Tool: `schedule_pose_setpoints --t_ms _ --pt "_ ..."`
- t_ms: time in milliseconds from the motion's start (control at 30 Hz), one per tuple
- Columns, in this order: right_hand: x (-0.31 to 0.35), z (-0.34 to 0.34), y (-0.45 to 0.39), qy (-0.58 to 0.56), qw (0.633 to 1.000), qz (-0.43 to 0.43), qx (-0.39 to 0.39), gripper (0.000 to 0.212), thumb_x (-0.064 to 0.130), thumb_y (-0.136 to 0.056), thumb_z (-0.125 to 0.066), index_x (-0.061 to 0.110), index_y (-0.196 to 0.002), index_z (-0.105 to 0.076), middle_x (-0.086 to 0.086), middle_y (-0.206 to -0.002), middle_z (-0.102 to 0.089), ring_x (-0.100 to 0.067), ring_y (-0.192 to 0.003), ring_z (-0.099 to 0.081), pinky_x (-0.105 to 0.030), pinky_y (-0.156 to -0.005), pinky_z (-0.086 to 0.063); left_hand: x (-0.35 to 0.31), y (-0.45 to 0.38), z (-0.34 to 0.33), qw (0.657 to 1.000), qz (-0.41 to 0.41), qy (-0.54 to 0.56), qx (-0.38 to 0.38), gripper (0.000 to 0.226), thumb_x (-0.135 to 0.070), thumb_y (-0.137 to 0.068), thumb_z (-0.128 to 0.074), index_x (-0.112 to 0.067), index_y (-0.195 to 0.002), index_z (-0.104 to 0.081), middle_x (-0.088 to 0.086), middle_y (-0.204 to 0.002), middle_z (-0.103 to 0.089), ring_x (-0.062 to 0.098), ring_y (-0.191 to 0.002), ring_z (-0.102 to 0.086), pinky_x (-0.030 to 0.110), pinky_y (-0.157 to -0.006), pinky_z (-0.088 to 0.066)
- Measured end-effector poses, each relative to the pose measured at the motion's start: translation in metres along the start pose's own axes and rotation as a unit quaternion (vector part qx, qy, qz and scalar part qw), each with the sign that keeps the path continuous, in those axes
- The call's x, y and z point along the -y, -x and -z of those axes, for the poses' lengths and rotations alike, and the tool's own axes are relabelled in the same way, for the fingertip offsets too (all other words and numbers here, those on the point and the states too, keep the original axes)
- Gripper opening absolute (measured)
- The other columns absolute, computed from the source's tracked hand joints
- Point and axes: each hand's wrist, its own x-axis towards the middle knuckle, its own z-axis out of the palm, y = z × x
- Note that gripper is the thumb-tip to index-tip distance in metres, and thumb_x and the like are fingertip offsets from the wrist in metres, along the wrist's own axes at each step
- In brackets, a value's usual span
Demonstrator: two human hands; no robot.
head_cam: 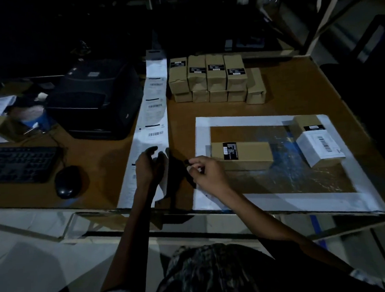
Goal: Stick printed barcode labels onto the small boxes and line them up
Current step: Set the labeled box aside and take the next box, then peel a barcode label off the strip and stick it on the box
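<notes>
The person's patterned clothing (217, 270) is nearest, at 6 o'clock. The left hand (146, 167) presses the label strip (150, 116); whether it grasps is unclear. The right hand (203, 171) pinches something small, perhaps a label corner. The unlabelled box (241, 154) waits at 3 o'clock. Peel slowly, flat.
</notes>
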Motion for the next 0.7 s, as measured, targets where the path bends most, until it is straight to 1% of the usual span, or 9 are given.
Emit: schedule_pose_setpoints --t_ms 67,133,200,233,300,400,533,633,700 --pt "0.009 -0.02 -0.014 -0.034 0.997 -0.074 0.013 0.04 0.022 -0.097 -0.067 0.005 -0.133 -0.062 -0.012 -0.116 -0.07 -0.018 -0.077 -0.067 -0.028 -0.058 -0.059 0.014 -0.007 0.009 0.999 -0.009 -0.014 0.034 0.036 -0.018 -0.095 -0.065 -0.003 -0.127 -0.063 0.018 -0.118 -0.069 0.03 -0.105 -0.068 0.031 -0.086 -0.05" --pt "0.016 -0.035 -0.03 -0.037 0.992 -0.121 0.009 0.048 0.031 -0.095 -0.07 0.006 -0.135 -0.06 -0.009 -0.105 -0.073 -0.018 -0.07 -0.07 -0.03 -0.055 -0.06 0.022 -0.014 0.018 0.998 -0.005 -0.015 0.068 0.036 -0.016 -0.094 -0.066 -0.003 -0.127 -0.063 0.018 -0.111 -0.072 0.03 -0.099 -0.07 0.034 -0.084 -0.053" --pt "0.023 -0.047 -0.042 -0.026 0.991 -0.132 -0.008 0.052 0.039 -0.092 -0.072 0.008 -0.132 -0.061 -0.004 -0.09 -0.074 -0.016 -0.06 -0.07 -0.028 -0.05 -0.055 0.03 -0.023 0.021 0.995 0.023 0.01 0.098 0.034 -0.016 -0.093 -0.067 -0.007 -0.125 -0.064 0.019 -0.105 -0.072 0.033 -0.092 -0.071 0.042 -0.078 -0.058" --pt "0.026 -0.052 -0.047 -0.025 0.991 -0.132 -0.02 0.052 0.04 -0.09 -0.075 0.008 -0.13 -0.063 -0.002 -0.091 -0.074 -0.017 -0.058 -0.07 -0.028 -0.05 -0.055 0.032 -0.027 0.021 0.993 0.034 0.014 0.109 0.033 -0.017 -0.091 -0.069 -0.009 -0.123 -0.064 0.018 -0.103 -0.073 0.034 -0.089 -0.071 0.044 -0.075 -0.059" --pt "0.032 -0.062 -0.055 -0.051 0.989 -0.135 -0.034 0.045 0.032 -0.085 -0.081 0.006 -0.119 -0.067 -0.001 -0.099 -0.072 -0.019 -0.064 -0.071 -0.028 -0.056 -0.056 0.037 -0.033 0.022 0.993 0.02 0.007 0.118 0.032 -0.021 -0.088 -0.073 -0.012 -0.118 -0.066 0.01 -0.099 -0.072 0.032 -0.083 -0.071 0.047 -0.072 -0.06" --pt "0.036 -0.078 -0.055 -0.14 0.978 -0.151 -0.04 0.021 0.011 -0.083 -0.082 0.007 -0.099 -0.069 -0.001 -0.092 -0.072 -0.01 -0.071 -0.068 -0.017 -0.054 -0.053 0.042 -0.039 0.024 0.991 -0.032 0.041 0.121 0.027 -0.02 -0.086 -0.075 -0.015 -0.112 -0.069 0.002 -0.1 -0.071 0.025 -0.086 -0.07 0.046 -0.073 -0.06" --pt "0.028 -0.093 -0.046 -0.23 0.96 -0.145 -0.061 0.018 0.003 -0.087 -0.076 0.001 -0.105 -0.073 -0.009 -0.095 -0.075 -0.015 -0.078 -0.07 -0.019 -0.058 -0.054 0.045 -0.047 0.026 0.987 -0.083 0.026 0.133 0.025 -0.015 -0.089 -0.072 -0.015 -0.115 -0.073 0.005 -0.119 -0.071 0.021 -0.105 -0.066 0.039 -0.09 -0.055" --pt "0.024 -0.095 -0.042 -0.241 0.959 -0.134 -0.062 0.018 0.004 -0.09 -0.073 0.004 -0.108 -0.074 -0.007 -0.097 -0.077 -0.006 -0.075 -0.071 -0.016 -0.057 -0.049 0.046 -0.049 0.027 0.976 -0.151 0.047 0.15 0.02 -0.012 -0.09 -0.071 -0.012 -0.11 -0.075 0.006 -0.116 -0.071 0.018 -0.102 -0.064 0.033 -0.089 -0.053" --pt "0.023 -0.094 -0.042 -0.262 0.955 -0.12 -0.07 0.02 0.004 -0.091 -0.072 0.002 -0.111 -0.074 -0.01 -0.102 -0.077 -0.011 -0.083 -0.072 -0.018 -0.066 -0.053 0.045 -0.049 0.028 0.971 -0.187 0.045 0.145 0.02 -0.012 -0.091 -0.07 -0.011 -0.111 -0.075 0.007 -0.115 -0.071 0.02 -0.101 -0.064 0.029 -0.088 -0.051"
